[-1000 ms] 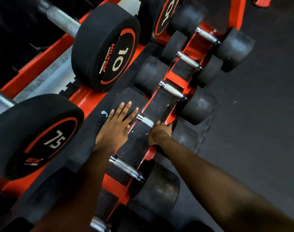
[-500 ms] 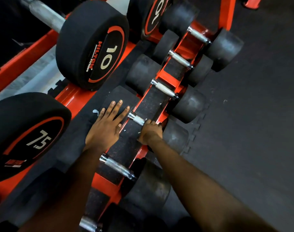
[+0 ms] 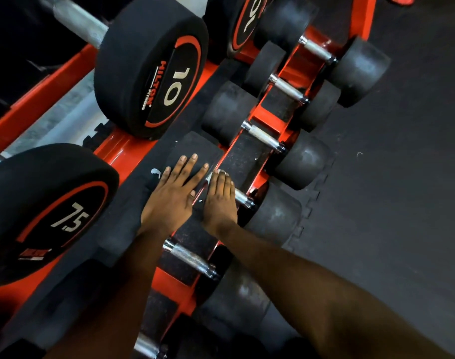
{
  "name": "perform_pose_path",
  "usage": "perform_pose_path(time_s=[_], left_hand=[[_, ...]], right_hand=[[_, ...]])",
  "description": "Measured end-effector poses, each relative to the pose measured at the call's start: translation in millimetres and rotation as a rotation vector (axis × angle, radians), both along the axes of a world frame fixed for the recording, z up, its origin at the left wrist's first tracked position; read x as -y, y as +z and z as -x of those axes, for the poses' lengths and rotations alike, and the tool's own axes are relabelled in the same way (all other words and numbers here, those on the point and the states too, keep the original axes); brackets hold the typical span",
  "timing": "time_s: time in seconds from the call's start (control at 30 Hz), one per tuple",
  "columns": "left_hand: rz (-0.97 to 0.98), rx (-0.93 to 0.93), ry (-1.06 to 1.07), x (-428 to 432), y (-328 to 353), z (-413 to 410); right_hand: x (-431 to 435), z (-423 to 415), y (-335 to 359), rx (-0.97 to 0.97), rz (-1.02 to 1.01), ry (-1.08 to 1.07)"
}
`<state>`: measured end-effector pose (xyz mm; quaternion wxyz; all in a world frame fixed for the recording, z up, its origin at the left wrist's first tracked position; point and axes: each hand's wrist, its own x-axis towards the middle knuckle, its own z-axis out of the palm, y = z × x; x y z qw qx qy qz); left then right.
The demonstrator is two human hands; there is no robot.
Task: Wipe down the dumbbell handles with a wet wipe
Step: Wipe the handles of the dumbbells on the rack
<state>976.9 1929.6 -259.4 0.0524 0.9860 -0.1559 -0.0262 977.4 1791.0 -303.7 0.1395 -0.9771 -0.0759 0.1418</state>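
Dark rubber floor (image 3: 392, 208), red rack (image 3: 262, 117): left grip (image 3: 169, 200) spreads wide and flat on a dumbbell head (image 3: 195, 145), right grip (image 3: 221, 200) presses the wipe (image 3: 223, 172) flat-fingered onto the handle (image 3: 240, 196). Danger: the wipe could bunch or slip out, leaving the handle half-cleaned.

**Operator:** State the position of the hands.

**Technician:** The left hand (image 3: 173, 196) lies flat on the inner dumbbell head (image 3: 195, 149). The right hand (image 3: 221, 200) is just beside it at 3 o'clock, over that dumbbell's handle (image 3: 241, 197), with the wet wipe (image 3: 222, 172) under its fingertips.

**Operator:** And the adjacent units?

**Technician:** On the rack (image 3: 262, 117), the near handle (image 3: 190, 257) lies at 6 o'clock from the hands, and the far handle (image 3: 265, 137) at 1 o'clock. The 10 dumbbell (image 3: 154, 73) sits at 11 o'clock and the 7.5 dumbbell (image 3: 45, 211) at 8 o'clock. The floor (image 3: 402, 177) lies at 3 o'clock.
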Motion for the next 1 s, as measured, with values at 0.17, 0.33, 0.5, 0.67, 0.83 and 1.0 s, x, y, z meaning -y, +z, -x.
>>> perform_pose_path(time_s=[0.17,0.33,0.5,0.67,0.83,1.0], left_hand=[[0.004,0.007,-0.005,-0.9,0.0,0.0],[0.011,0.006,0.0,-0.2,1.6,0.3],[-0.004,0.011,-0.008,-0.8,1.1,0.5],[0.001,0.012,-0.008,-0.8,0.0,0.6],[0.016,0.022,-0.014,-2.2,-1.2,0.5],[0.013,0.011,-0.013,-2.2,0.1,0.1]], right_hand=[[2.5,27.1,-9.2,0.025,0.079,0.002],[-7.9,10.9,-3.1,0.03,0.072,-0.022],[3.6,34.7,1.2,-0.019,0.115,0.027],[13.8,-13.6,4.4,-0.084,0.058,-0.073],[54.8,-39.2,20.3,-0.311,0.409,0.05],[53.0,-60.0,21.0,-0.526,0.074,-0.035]])
